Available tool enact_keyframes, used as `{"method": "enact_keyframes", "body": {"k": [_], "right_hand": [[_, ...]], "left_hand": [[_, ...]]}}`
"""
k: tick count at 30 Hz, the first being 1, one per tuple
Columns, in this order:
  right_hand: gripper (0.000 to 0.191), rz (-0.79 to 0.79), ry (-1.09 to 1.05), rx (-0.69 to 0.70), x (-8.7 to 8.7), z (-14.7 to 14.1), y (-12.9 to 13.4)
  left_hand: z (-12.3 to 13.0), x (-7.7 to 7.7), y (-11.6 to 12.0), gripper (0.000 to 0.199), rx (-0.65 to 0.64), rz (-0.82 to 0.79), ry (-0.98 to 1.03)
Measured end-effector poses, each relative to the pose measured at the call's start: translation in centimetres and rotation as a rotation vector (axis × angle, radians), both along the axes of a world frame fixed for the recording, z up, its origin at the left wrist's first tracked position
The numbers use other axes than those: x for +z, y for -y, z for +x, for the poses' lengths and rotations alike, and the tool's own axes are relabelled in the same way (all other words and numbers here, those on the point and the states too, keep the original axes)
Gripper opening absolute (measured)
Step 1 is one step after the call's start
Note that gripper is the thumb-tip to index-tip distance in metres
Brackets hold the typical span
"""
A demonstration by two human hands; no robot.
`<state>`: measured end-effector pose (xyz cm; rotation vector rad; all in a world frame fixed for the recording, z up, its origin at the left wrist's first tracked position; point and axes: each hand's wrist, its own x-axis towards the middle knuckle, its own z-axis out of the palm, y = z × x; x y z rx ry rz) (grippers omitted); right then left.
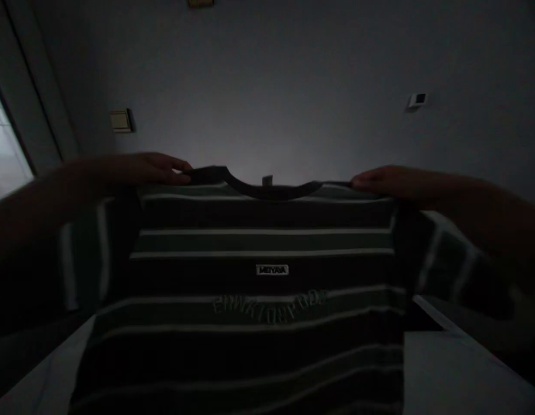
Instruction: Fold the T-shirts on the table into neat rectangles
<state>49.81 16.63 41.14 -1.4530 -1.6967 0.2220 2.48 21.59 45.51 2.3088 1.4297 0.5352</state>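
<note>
A short-sleeved cloth T-shirt with broad near-black and dull green bands edged by thin pale stripes (262,242) filled the middle of the view, from the centre of the dial down past six o'clock, where the lower edge of the view cut it off; its front faced the camera, upright and spread wide between both hands.

The left hand (167,168), just above nine o'clock, held the shirt's shoulder pinched between thumb and fingers; the right hand (375,180), just above three o'clock, gripped the opposite shoulder in the same way; the dark round collar (271,193) dipped between them, with a small pale neck tag (267,181) standing up at its back, towards twelve.

A small rectangular patch with pale edging, reading METYAYA (272,270), sat on the chest at six o'clock; below it curved an arc of raised greenish letters (270,308), too dim to read surely; the striped sleeves hung beneath the forearms, blurred, at eight and four o'clock.

Behind was a plain grey wall (293,86); on it were a square beige switch plate (119,121) at ten o'clock and a small white box with a dark face (418,100) at two; a pale flat surface (457,374) showed beyond the shirt at four and eight o'clock; the light was very low.
</note>
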Motion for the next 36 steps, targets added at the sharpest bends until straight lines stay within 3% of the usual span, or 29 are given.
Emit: {"method": "enact_keyframes", "body": {"k": [2,4,6,9,11,13,17,21,26,29,32,36], "right_hand": [[0.032,-0.437,0.088,0.33,-4.9,-0.7,-3.1],[0.033,-0.649,0.084,0.477,-11.6,-1.0,-6.4],[0.031,-0.64,0.082,0.472,-18.9,-1.2,-9.3],[0.026,-0.499,0.101,0.267,-28.2,-1.8,-12.3],[0.024,-0.461,0.093,0.181,-32.2,-2.4,-13.7],[0.021,-0.452,0.077,0.148,-34.7,-2.6,-14.7],[0.022,-0.45,0.056,0.086,-36.8,-1.7,-16.7],[0.03,-0.556,0.052,0.108,-37.2,-0.5,-19.0],[0.037,-0.686,0.148,0.148,-36.3,-1.0,-22.4],[0.021,-0.65,0.203,0.138,-36.1,-1.9,-23.8],[0.017,-0.568,0.251,0.069,-36.6,-2.8,-23.4],[0.033,-0.393,0.324,-0.125,-38.1,-3.6,-20.6]], "left_hand": [[0.9,-4.8,-4.3,0.052,-0.07,-0.143,-0.02],[1.8,-11.6,-8.4,0.043,-0.096,-0.249,-0.068],[2.7,-19.0,-11.7,0.03,-0.083,-0.24,-0.172],[4.2,-28.3,-14.5,0.018,0.035,-0.151,-0.305],[5.1,-32.4,-15.4,0.018,0.117,-0.109,-0.341],[5.7,-35.0,-16.0,0.022,0.196,-0.071,-0.361],[6.7,-37.9,-17.0,0.028,0.317,0.016,-0.392],[8.0,-39.4,-17.7,0.033,0.35,0.066,-0.379],[9.7,-39.5,-19.0,0.033,0.368,0.037,-0.324],[10.0,-39.3,-19.5,0.03,0.372,0.058,-0.291],[10.1,-39.6,-19.3,0.027,0.371,0.114,-0.271],[11.2,-40.8,-17.8,0.034,0.418,0.263,-0.267]]}}
